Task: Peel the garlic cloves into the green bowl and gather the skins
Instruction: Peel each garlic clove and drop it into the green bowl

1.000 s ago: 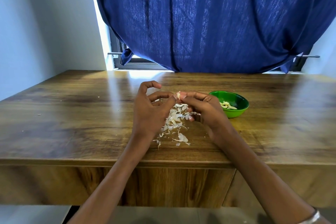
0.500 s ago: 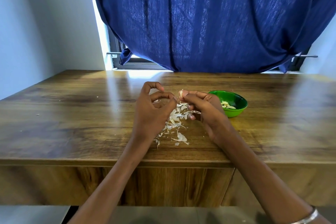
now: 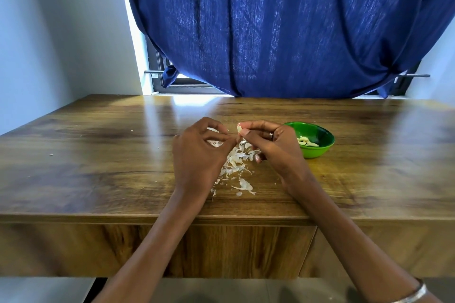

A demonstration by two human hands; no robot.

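Above the loose heap of papery white garlic skins [image 3: 236, 160] on the glossy brown wooden table [image 3: 98, 155], the right hand [image 3: 273, 145] pinches a small pale garlic clove [image 3: 239, 128] between thumb and forefinger, its tip poking out toward the left hand [image 3: 197, 152]. The left hand's fingers are curled, thumb and forefinger drawn together just beside the clove; whether they hold a shred of skin I cannot tell. The round green plastic bowl [image 3: 320, 152], with a few peeled cloves [image 3: 306, 141] inside, sits just right of the right hand, so that hand is nearer for the drop. The clove looks partly peeled.
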